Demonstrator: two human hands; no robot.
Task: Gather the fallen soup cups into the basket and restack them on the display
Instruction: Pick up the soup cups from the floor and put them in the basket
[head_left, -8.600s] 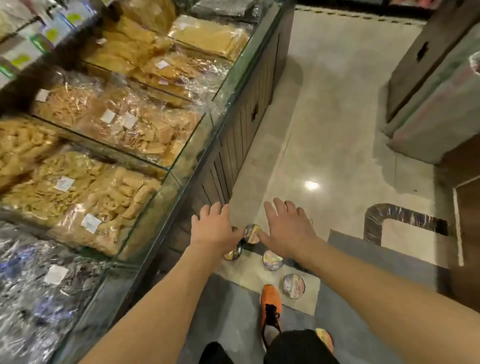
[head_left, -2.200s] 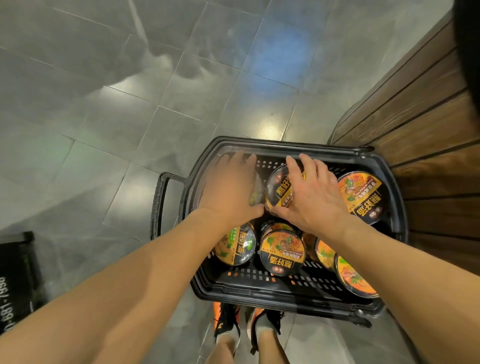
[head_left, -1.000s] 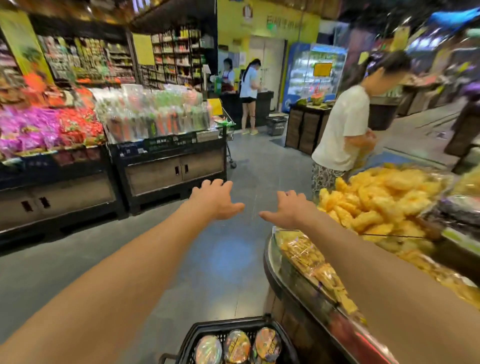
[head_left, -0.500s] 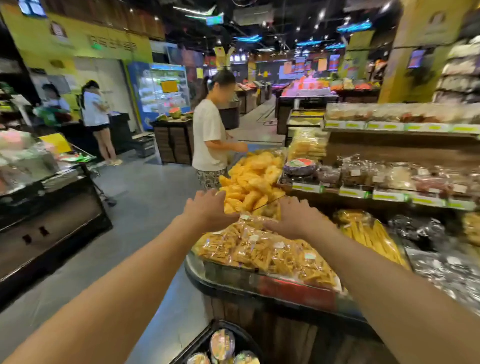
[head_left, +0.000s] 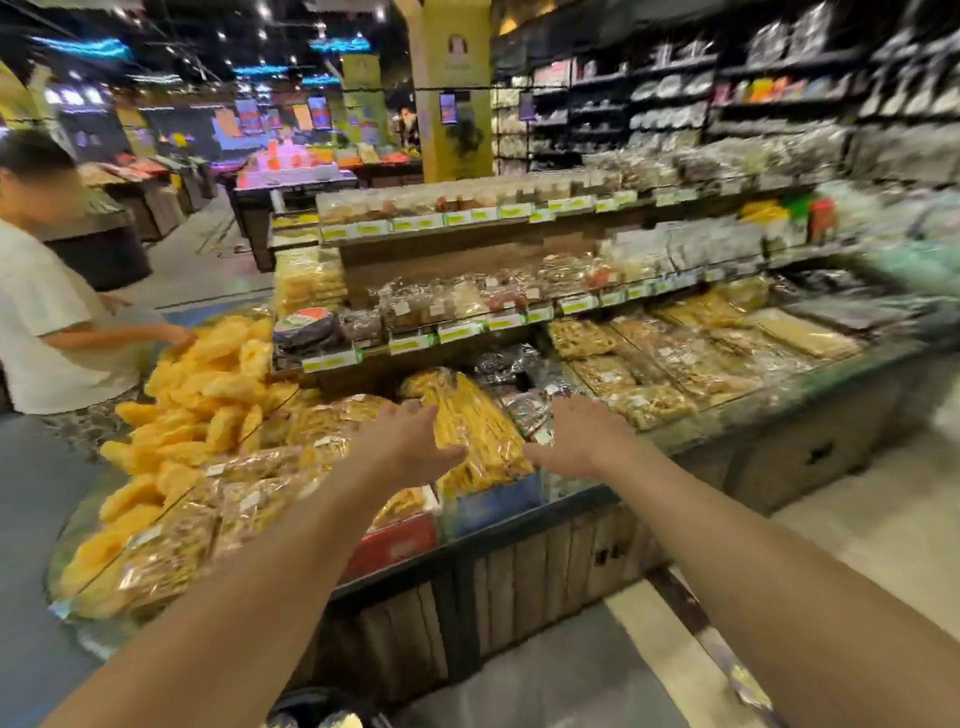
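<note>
Single view on record: head-worn camera, standing height, wide-angle. Faces forward and slightly down across display counter (head_left: 519, 587). Counter near, filling middle; shelves (head_left: 467, 249) behind it curve off right; aisle (head_left: 208, 260) beyond well apart. Forearms (head_left: 260, 597) enter from bottom corners; left hand (head_left: 410, 441) and right hand (head_left: 576, 436) sit near centre, close to lens. Shopper (head_left: 47, 322) cut by left edge. Sliver of basket (head_left: 311, 701) at bottom edge, directly below lens. Blur heaviest at right side.

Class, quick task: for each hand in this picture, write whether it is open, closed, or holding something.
Left hand: open, holding nothing.
Right hand: open, holding nothing.
</note>
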